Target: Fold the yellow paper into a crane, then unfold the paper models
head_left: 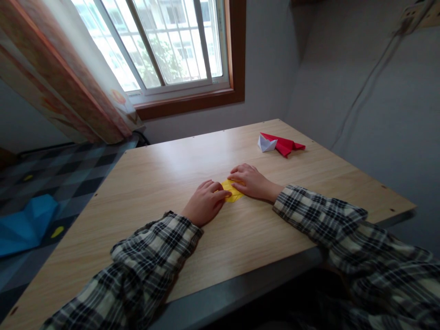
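A small yellow piece of folded paper (233, 193) lies on the wooden tabletop (165, 176) between my two hands. At its left edge, my left hand (207, 201) grips the paper, thumb on top and fingers curled. My right hand (253, 182) rests over its upper right side, with fingers bent and the thumb pressing on the paper. Creases show on the yellow surface, but parts of its outline are hidden beneath my fingers.
Toward the back right of the table sit a white paper boat (266, 143) and a red folded paper plane (284, 145), touching or overlapping. Left of the table, a blue folded paper (29, 222) lies on a checked cloth (85, 165). Behind is a window (165, 46) with a curtain (75, 78).
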Demonstrator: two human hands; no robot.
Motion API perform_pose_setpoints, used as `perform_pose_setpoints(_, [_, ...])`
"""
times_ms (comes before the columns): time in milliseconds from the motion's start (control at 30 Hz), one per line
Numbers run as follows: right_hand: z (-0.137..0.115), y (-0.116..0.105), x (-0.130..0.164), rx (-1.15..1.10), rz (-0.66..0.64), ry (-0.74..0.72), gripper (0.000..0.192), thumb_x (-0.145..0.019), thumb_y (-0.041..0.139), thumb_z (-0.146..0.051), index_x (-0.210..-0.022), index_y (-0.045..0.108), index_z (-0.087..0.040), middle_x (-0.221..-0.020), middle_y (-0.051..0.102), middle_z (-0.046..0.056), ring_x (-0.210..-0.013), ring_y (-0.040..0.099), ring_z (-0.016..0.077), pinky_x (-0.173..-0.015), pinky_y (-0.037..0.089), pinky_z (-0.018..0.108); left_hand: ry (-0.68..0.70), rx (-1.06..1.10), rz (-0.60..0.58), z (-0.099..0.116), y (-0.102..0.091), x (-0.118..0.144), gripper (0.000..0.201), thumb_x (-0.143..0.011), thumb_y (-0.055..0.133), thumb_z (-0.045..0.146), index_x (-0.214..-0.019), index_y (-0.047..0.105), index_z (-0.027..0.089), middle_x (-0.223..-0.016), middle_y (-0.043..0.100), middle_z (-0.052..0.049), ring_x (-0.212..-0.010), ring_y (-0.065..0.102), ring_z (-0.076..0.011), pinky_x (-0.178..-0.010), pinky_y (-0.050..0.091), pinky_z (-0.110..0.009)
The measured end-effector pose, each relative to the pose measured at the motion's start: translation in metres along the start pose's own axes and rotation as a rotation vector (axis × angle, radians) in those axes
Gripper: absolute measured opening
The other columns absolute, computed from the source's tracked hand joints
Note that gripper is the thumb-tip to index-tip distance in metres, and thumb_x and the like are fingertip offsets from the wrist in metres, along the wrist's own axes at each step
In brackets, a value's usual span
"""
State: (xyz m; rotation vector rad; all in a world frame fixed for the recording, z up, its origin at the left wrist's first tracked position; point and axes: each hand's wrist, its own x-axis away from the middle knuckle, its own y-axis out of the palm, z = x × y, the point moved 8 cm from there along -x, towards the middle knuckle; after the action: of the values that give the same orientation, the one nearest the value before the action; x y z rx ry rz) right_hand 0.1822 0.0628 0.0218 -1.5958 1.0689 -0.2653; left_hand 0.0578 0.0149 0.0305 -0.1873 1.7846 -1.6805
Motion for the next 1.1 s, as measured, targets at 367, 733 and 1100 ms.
perform_pose_setpoints(367, [-0.002, -0.007, 0.0, -0.041, 0.086, -0.025, 0.022, -0.092, 0.059, -0.017, -0.107, 0.074, -0.02, -0.117, 0.07, 0.009, -0.114, 0.055, 0.0238, -0.102, 0.038, 0.04, -0.008, -0.001, 0.003, 0.0, -0.001, 0.0, 0.023, -0.098, 0.053, 0.021, -0.11, 0.072, 0.024, -0.096, 0.065, -0.005, -0.089, 0.057, -0.0205, -0.094, 0.049, -0.043])
perform_pose_setpoints(733, [-0.01, -0.013, 0.0, -0.089, 0.085, -0.082, 0.026, -0.084, 0.056, -0.006, -0.081, 0.076, -0.022, -0.096, 0.076, 0.003, -0.099, 0.06, 0.021, -0.097, 0.037, 0.038, 0.0, -0.033, -0.002, 0.003, -0.002, -0.001, 0.021, -0.098, 0.054, 0.022, -0.111, 0.072, 0.024, -0.099, 0.067, -0.006, -0.094, 0.058, -0.0227, -0.093, 0.049, -0.044])
perform_pose_setpoints(1100, [-0.01, -0.011, -0.001, -0.094, 0.065, -0.102, 0.029, -0.083, 0.054, -0.005, -0.081, 0.078, -0.022, -0.092, 0.077, 0.003, -0.095, 0.062, 0.0205, -0.095, 0.04, 0.038, 0.004, -0.014, 0.037, 0.002, -0.003, 0.001, 0.02, -0.097, 0.056, 0.02, -0.11, 0.071, 0.023, -0.117, 0.065, -0.009, -0.107, 0.058, -0.0244, -0.095, 0.05, -0.045])
